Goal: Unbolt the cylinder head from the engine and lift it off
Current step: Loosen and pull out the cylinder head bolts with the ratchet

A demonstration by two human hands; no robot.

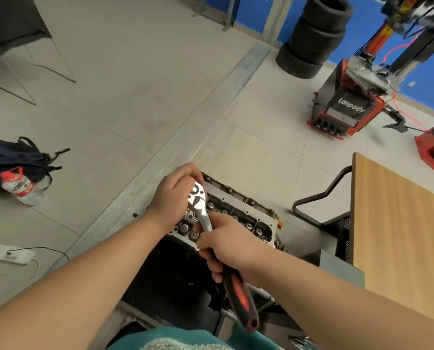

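Fingers (212, 263) of right hand (226, 246) wrap ratchet (203, 213) handle; left hand (173, 195) cups head.

Your single head-worn wide-angle camera looks forward and steeply down from above your forearms, close over your hands (198, 218) and the cylinder head (241, 218) at lower centre, with the tiled floor (135, 84) stretching away ahead and a wooden desk (398, 223) at your right.
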